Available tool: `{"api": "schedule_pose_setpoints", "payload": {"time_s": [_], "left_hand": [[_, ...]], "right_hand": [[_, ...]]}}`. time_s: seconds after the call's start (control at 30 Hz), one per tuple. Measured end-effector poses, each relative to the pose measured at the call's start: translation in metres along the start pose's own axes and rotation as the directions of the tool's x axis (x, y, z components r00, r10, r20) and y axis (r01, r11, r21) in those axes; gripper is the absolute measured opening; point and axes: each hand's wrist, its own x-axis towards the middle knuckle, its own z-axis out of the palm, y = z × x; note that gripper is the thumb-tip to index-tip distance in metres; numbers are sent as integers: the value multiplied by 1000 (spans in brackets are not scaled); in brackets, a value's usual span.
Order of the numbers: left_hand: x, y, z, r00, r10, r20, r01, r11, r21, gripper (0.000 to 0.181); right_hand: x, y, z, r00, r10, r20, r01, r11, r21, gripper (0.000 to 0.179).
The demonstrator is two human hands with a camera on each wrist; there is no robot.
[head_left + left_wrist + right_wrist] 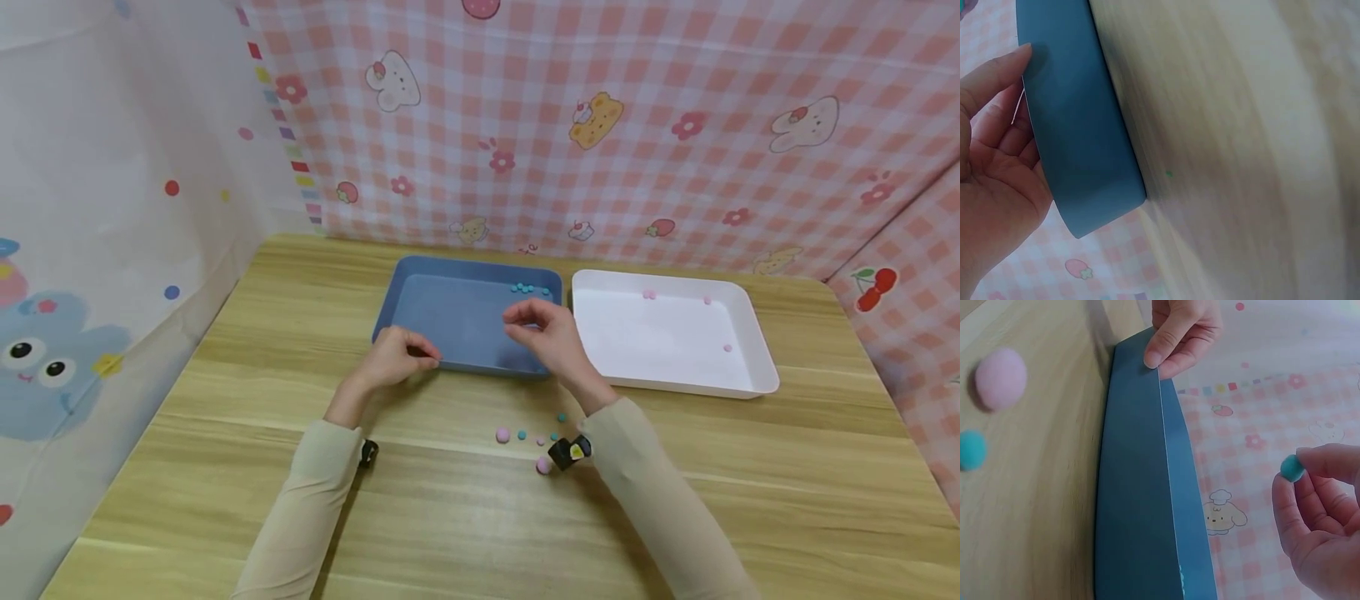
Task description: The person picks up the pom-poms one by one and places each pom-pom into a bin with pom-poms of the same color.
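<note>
My left hand (392, 360) pinches the near rim of a blue-grey tray (457, 321), toward its left corner. The left wrist view shows the thumb on the outer wall and the other fingers behind the rim. Over the right part of that tray is my right hand (553, 340). In the right wrist view, its thumb and fingertip pinch a small teal pom-pom (1292, 468), held above the tray's rim. Several teal pom-poms (522, 288) lie inside the tray at the far right.
Right of the blue-grey tray stands a white tray (660, 342) with several pink pom-poms (649, 295) in it. On the wooden table in front, near my right wrist, lie loose pink pom-poms (502, 435) and teal pom-poms (522, 435). A checked curtain (465, 150) hangs behind the table.
</note>
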Motion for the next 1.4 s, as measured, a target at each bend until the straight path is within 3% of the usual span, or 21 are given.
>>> {"api": "schedule_pose_setpoints", "payload": {"time_s": [0.8,1.27,1.4], "left_hand": [[0,0,0,1000,-16,7,17,1000,-16,7],[1,-1,0,1000,-5,2,5,1000,-6,7],[1,-4,-1,1000,26,-3,-26,999,-31,6]], "right_hand": [[28,6,15,992,116,-44,-116,993,12,13],[38,5,19,981,179,-71,-175,983,64,17],[37,4,17,981,180,-71,-175,982,69,18]]}}
